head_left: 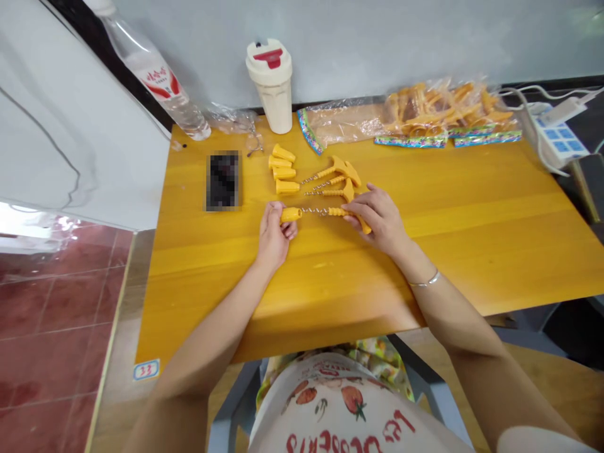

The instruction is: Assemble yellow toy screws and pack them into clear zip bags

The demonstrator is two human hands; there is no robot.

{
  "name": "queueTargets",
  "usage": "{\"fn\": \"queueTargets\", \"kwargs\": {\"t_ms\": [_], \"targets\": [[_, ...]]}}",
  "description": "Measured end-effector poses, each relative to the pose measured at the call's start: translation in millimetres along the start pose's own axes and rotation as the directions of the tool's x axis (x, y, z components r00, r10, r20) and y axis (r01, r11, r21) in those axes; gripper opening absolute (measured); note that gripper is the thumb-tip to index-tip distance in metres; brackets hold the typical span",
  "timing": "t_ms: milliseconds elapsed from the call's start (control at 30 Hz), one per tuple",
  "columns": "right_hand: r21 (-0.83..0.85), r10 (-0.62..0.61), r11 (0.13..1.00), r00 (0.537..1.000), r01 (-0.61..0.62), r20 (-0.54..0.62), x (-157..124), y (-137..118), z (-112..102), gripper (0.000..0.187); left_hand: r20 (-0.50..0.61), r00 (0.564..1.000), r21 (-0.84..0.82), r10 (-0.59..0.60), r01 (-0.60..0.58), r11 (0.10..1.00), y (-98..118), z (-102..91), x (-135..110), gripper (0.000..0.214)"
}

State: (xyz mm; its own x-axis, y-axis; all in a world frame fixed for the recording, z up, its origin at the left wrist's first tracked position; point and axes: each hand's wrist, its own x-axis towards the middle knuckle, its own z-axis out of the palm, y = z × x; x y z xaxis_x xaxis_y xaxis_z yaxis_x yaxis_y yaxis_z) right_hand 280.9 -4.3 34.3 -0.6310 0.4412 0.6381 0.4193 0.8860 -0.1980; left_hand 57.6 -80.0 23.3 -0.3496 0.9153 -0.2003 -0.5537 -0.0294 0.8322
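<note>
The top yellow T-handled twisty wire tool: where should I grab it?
Grab the thick yellow T-shaped head from the right, pinching down from above. It is the widest part, and the thin twisted wire points away left toward the yellow caps.

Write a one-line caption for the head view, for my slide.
Left hand holds a yellow plug, right hand a T-handled screw, above a wooden table.

Left hand [274, 238] holds a yellow cap [290, 214], right hand [380, 221] a yellow T-handle [362, 223].
</note>
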Motion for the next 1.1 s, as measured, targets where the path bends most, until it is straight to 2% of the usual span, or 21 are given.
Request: {"fn": "queueTargets", "kwargs": {"t_ms": [200, 300, 367, 467, 533, 600, 700, 767, 833, 900, 1000, 1033, 1100], "targets": [[-0.069, -0.064, 0.996, 0.998, 0.064, 0.008, 2, -6, 0, 0.016, 0.033, 0.999, 0.053, 0.022, -0.024, 0.998, -4, -4.1, 1, 0.037], [-0.032, -0.101, 0.994, 0.995, 0.101, -0.005, 3, -10, 2, 0.017, 0.134, 0.988, 0.158, 0.072, -0.093, 0.983, -8, -6.5, -2, 0.035], [0.053, -0.074, 0.996, 0.997, 0.073, 0.022, 2, -13, 5, 0.018, 0.227, 0.969, 0.224, 0.094, -0.146, 0.963, -11, -8.5, -4, 0.035], [0.243, 0.064, 0.967, 0.996, -0.077, 0.063, -1, -19, 10, 0.023, 0.318, 0.942, 0.278, 0.111, -0.204, 0.939, -12, -11.8, -6, 0.034], [0.357, 0.192, 0.913, 0.980, -0.196, 0.047, -3, -24, 14, 0.024, 0.340, 0.932, 0.319, 0.122, -0.236, 0.918, -11, -12.7, -7, 0.034], [0.431, 0.330, 0.846, 0.943, -0.315, 0.041, -5, -28, 16, 0.026, 0.361, 0.922, 0.377, 0.143, -0.284, 0.882, -8, -12.2, -7, 0.034], [0.493, 0.479, 0.731, 0.869, -0.472, 0.120, -6, -34, 19, 0.030, 0.431, 0.883, 0.446, 0.185, -0.387, 0.807, -4, -11.1, -7, 0.032], [0.524, 0.530, 0.660, 0.828, -0.538, 0.183, -5, -37, 22, 0.034, 0.477, 0.857, 0.466, 0.197, -0.437, 0.770, -2, -11.7, -6, 0.031], [0.573, 0.555, 0.576, 0.794, -0.582, 0.248, -4, -39, 24, 0.037, 0.500, 0.845, 0.501, 0.188, -0.460, 0.733, -2, -13.1, -6, 0.029], [0.641, 0.553, 0.453, 0.759, -0.619, 0.342, -3, -41, 25, 0.039, 0.508, 0.842, 0.553, 0.181, -0.480, 0.681, -1, -13.9, -7, 0.030], [0.697, 0.475, 0.278, 0.725, -0.661, 0.498, -1, -41, 21, 0.041, 0.494, 0.855, 0.605, 0.161, -0.470, 0.643, 3, -13.0, -9, 0.027], [0.697, 0.441, 0.260, 0.724, -0.668, 0.530, -1, -40, 18, 0.043, 0.478, 0.867, 0.611, 0.142, -0.445, 0.655, 5, -12.7, -10, 0.025], [0.687, 0.377, 0.314, 0.750, -0.655, 0.544, 0, -36, 10, 0.048, 0.439, 0.894, 0.611, 0.092, -0.372, 0.699, 9, -13.1, -9, 0.023]]}}
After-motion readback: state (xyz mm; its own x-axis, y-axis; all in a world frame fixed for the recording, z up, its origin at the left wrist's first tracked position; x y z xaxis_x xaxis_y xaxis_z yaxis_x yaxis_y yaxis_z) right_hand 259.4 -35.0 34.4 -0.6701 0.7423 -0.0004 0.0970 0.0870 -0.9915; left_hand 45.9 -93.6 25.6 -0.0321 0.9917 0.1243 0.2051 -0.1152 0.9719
